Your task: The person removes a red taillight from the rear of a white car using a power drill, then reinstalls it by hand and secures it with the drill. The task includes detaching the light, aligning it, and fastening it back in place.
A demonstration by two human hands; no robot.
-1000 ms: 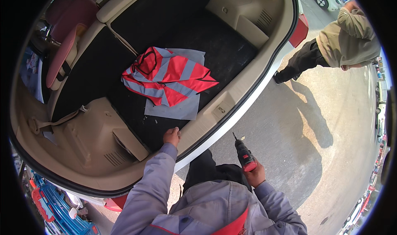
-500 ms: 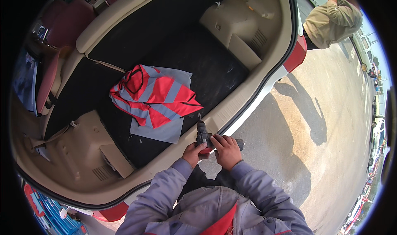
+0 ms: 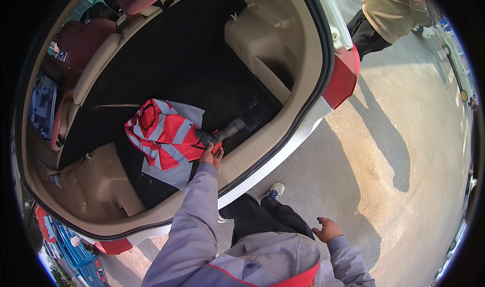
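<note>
The left hand reaches over the edge of the car boot and touches the near end of a dark drill. The fingers look bent there, but it is too hard to tell if they grip it. The drill is inside the boot, at the right end of a red and grey vest. Maybe it is there because that spot is near the edge and easy to reach. The vest lies partly on a flat grey sheet, perhaps to keep it clean. The right hand is out by the person's side, fingers spread and nothing in it, maybe because one hand is enough here
</note>
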